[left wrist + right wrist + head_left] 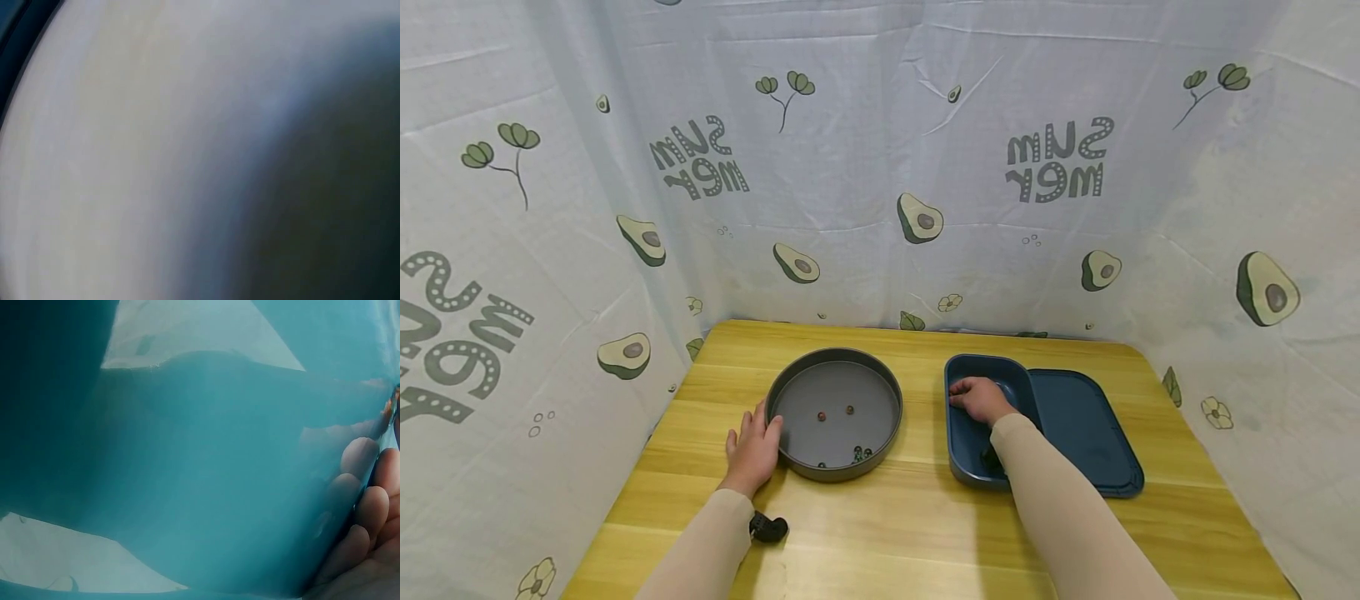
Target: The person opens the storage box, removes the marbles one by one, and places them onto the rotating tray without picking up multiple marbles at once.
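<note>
In the head view, my left hand (753, 454) is at the left side of a round dark grey pan (835, 387). Its thumb lies over the rim while the fingers stay along the outer wall. Inside the pan are two reddish marbles (822, 416) and, near its front wall, several dark green marbles (859, 454). My right hand (983, 400) reaches into a deep blue container (957, 450), fingertips by its left wall. The right wrist view shows curled fingers (372, 512) against the shiny blue wall; what lies between the fingertips is hidden. The left wrist view is a blur.
A flat blue lid (1078, 425) lies right of the container, touching or partly under it. Both stand on a wooden table (880, 533). A printed curtain (850, 167) hangs behind and at both sides. A black wrist device (768, 527) sits by the left sleeve.
</note>
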Action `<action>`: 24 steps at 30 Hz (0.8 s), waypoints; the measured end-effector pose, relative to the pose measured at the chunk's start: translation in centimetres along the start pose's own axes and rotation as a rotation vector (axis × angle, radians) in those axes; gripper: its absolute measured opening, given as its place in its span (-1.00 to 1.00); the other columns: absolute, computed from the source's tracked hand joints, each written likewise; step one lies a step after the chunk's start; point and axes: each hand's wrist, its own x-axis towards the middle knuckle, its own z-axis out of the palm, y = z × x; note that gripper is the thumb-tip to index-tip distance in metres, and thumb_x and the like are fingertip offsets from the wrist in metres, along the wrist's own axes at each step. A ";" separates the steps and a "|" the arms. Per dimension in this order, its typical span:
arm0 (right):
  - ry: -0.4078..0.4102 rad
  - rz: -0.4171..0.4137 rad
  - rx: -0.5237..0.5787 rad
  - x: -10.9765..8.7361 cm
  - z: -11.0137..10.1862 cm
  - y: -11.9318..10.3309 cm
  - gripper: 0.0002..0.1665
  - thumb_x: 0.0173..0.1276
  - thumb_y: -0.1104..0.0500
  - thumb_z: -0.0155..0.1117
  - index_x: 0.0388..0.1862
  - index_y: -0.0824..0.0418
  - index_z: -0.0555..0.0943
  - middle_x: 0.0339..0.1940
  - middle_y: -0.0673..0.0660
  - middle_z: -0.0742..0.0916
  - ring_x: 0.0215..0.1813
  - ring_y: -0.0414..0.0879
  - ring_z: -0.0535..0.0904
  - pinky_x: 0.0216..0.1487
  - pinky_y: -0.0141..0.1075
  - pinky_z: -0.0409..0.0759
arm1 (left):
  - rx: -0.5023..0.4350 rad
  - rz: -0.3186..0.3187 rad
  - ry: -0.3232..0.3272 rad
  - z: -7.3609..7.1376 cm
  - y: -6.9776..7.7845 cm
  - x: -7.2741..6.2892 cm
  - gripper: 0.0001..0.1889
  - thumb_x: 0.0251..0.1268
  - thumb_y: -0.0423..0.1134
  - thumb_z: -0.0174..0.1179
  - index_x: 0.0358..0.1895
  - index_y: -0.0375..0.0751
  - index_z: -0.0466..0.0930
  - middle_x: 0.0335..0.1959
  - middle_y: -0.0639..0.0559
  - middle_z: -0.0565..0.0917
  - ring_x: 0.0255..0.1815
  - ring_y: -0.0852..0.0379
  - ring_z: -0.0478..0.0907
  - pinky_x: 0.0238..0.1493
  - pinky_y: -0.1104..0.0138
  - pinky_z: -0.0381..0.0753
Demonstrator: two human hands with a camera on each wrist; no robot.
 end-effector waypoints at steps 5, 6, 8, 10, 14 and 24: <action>0.002 0.010 0.011 -0.2 0.0 -0.2 -0.67 0.51 0.21 0.34 0.18 0.31 0.74 0.18 0.30 0.77 0.18 0.17 0.65 0.34 0.14 0.57 | -0.001 0.005 0.011 0.1 0.0 0.0 -0.30 0.73 0.06 -0.27 0.72 -0.24 -0.03 0.70 -0.39 0.08 0.76 -0.39 -0.21 0.62 -0.33 -0.50; 0.002 0.010 0.011 -0.2 0.0 -0.2 -0.67 0.51 0.21 0.34 0.18 0.31 0.74 0.18 0.30 0.77 0.18 0.17 0.65 0.34 0.14 0.57 | -0.004 0.004 0.008 0.1 0.0 0.0 -0.30 0.73 0.06 -0.28 0.72 -0.23 -0.04 0.71 -0.39 0.07 0.76 -0.39 -0.21 0.63 -0.32 -0.50; 0.004 0.012 0.011 -0.2 0.0 -0.1 -0.66 0.51 0.22 0.34 0.18 0.31 0.74 0.18 0.30 0.77 0.18 0.18 0.65 0.34 0.13 0.58 | -0.002 0.002 0.004 0.0 0.0 0.0 -0.30 0.74 0.06 -0.28 0.73 -0.23 -0.05 0.71 -0.39 0.06 0.76 -0.39 -0.22 0.62 -0.33 -0.51; 0.005 0.011 0.010 -0.3 0.0 -0.1 -0.66 0.51 0.21 0.34 0.18 0.31 0.74 0.19 0.30 0.77 0.19 0.18 0.65 0.34 0.14 0.57 | 0.002 -0.003 -0.003 0.0 0.0 -0.1 -0.30 0.75 0.06 -0.28 0.73 -0.22 -0.06 0.71 -0.38 0.05 0.76 -0.37 -0.23 0.63 -0.32 -0.52; 0.007 0.004 0.010 -0.4 0.0 -0.2 -0.66 0.51 0.21 0.34 0.17 0.31 0.74 0.19 0.31 0.77 0.20 0.19 0.65 0.34 0.13 0.58 | 0.013 -0.007 -0.014 -0.1 -0.1 0.0 -0.31 0.76 0.07 -0.30 0.74 -0.21 -0.09 0.72 -0.37 0.03 0.77 -0.37 -0.25 0.63 -0.32 -0.52; 0.004 -0.002 0.028 -0.6 -0.2 -0.2 -0.66 0.49 0.21 0.36 0.16 0.31 0.75 0.18 0.31 0.77 0.21 0.21 0.66 0.28 0.10 0.62 | 0.033 -0.007 -0.012 0.0 -0.3 0.0 -0.31 0.77 0.07 -0.31 0.74 -0.20 -0.09 0.73 -0.34 0.03 0.77 -0.36 -0.23 0.64 -0.31 -0.50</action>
